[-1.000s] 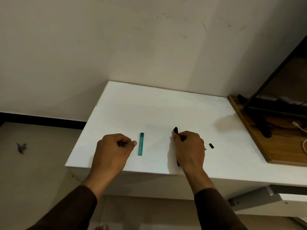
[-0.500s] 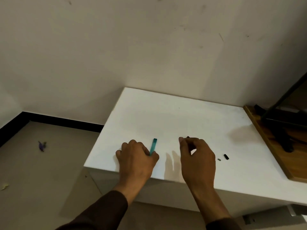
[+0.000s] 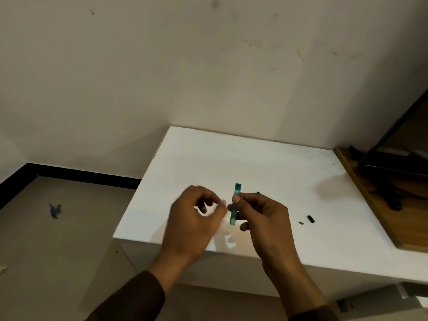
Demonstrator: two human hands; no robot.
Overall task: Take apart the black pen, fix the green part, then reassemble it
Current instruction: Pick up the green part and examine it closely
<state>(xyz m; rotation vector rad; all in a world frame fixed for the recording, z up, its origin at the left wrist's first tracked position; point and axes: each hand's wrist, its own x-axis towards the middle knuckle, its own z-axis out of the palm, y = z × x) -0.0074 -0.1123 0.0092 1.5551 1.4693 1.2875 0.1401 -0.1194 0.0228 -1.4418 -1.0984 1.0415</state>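
Head view: right hand (image 3: 266,218) pinches one green strip (image 3: 235,205) above the white table (image 3: 231,158).

Two hands, one green part, two small loose pieces. The right thumb and forefinger grip the green strip near its middle, holding it upright and off the table; a black tip (image 3: 257,193), probably the pen body, pokes out behind those fingers. The left hand (image 3: 194,218) hovers just beside the strip, fingers curled, blurred, gripping nothing I can see. A black cap piece (image 3: 311,219) and a smaller dark bit (image 3: 301,222) lie on the table to the right, near each other. Half a second ago the strip lay flat under the left hand's fingertips; now it is lifted and in the right hand.
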